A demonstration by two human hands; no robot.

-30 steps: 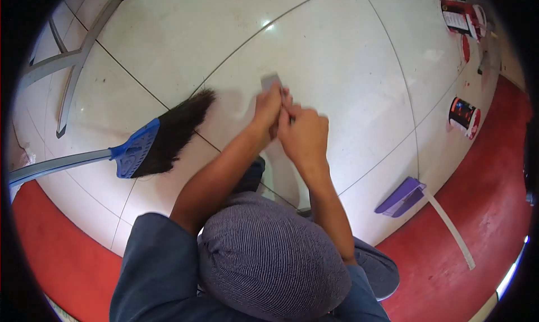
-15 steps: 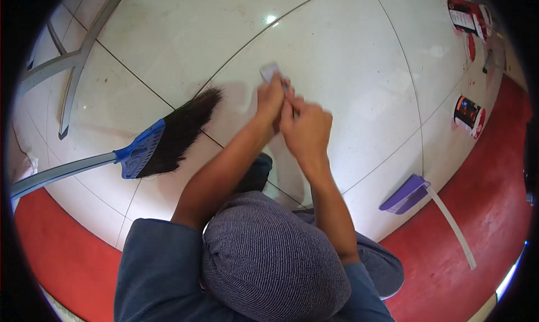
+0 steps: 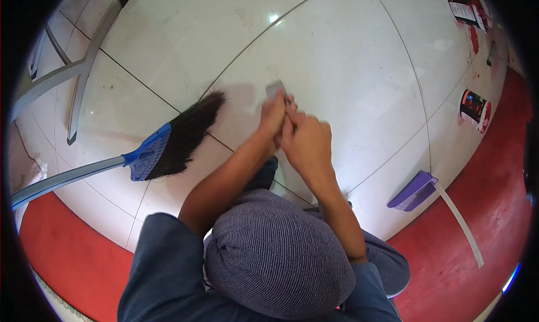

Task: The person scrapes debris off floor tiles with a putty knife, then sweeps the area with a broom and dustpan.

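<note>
My left hand (image 3: 273,115) is closed around a scraper (image 3: 275,88), whose flat grey end sticks out past the fingers towards the floor. My right hand (image 3: 309,139) is pressed against the left one and closed on the same tool, its thumb and fingers near the left fingertips. Both palms hide most of the handle. Under the hands lies the pale tiled floor (image 3: 348,69). Left of them a broom (image 3: 151,153) with a blue head and dark bristles rests on the tiles.
A purple dustpan (image 3: 412,191) with a pale handle lies at the right, by the red floor strip (image 3: 449,209). Beyond it are a dark paint can (image 3: 473,110) and another red-stained can (image 3: 466,10). Grey metal legs (image 3: 81,92) stand at the upper left.
Both hands and the scraper have shifted slightly down in the view, still together. The surroundings have moved a little to the right with the camera.
</note>
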